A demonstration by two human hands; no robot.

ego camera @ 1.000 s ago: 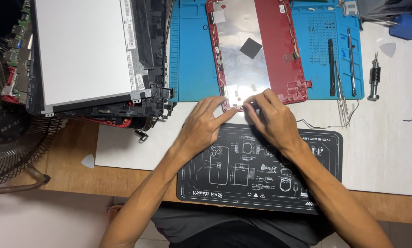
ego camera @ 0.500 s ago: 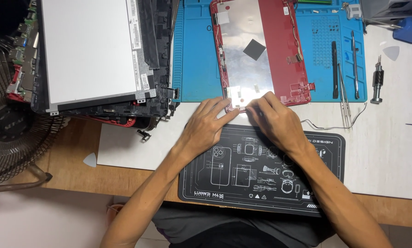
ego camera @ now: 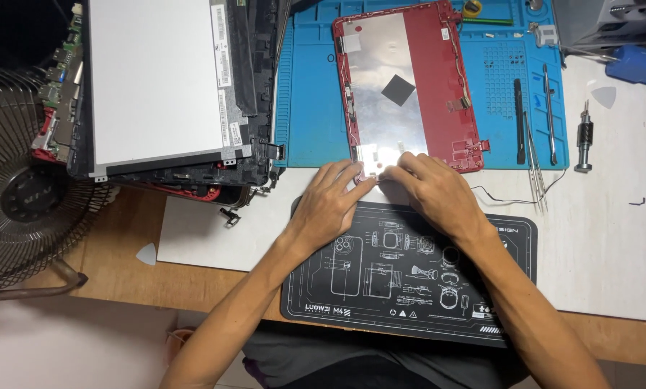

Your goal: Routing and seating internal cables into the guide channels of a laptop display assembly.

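Wooden bench point(ego camera: 107, 277) under a white sheet point(ego camera: 604, 245) carries the whole spread, with a blue silicone work mat point(ego camera: 308, 108) at the far side and a black printed mat point(ego camera: 380, 288) nearest the person. On the blue mat lies the red laptop lid shell point(ego camera: 438, 79), inside face up, its silver foil lining and a small dark square pad showing. Its near edge overhangs the blue mat toward the black one — and that edge is where both hands meet.

Left hand point(ego camera: 330, 205) lies palm down, fingers point(ego camera: 352, 173) stretched forward and close together, tips pressing on the shell's near corner. Right hand point(ego camera: 434, 191) mirrors it from the other side, fingers point(ego camera: 402, 164) curled slightly, tips on the same edge just beside the left ones. Whether anything small is pinched between them cannot be told; glare hides the spot.

Right of the shell, on the blue mat, lie a black spudger point(ego camera: 519, 119), a metal pry tool point(ego camera: 548, 112) and tweezers point(ego camera: 533, 173); a small screwdriver point(ego camera: 584, 140) and a thin black wire point(ego camera: 507, 196) rest on the white sheet. Left of the blue mat sits a stack of laptop parts topped by a bare screen panel point(ego camera: 154, 79) — beyond it, a wire fan guard point(ego camera: 28, 202).
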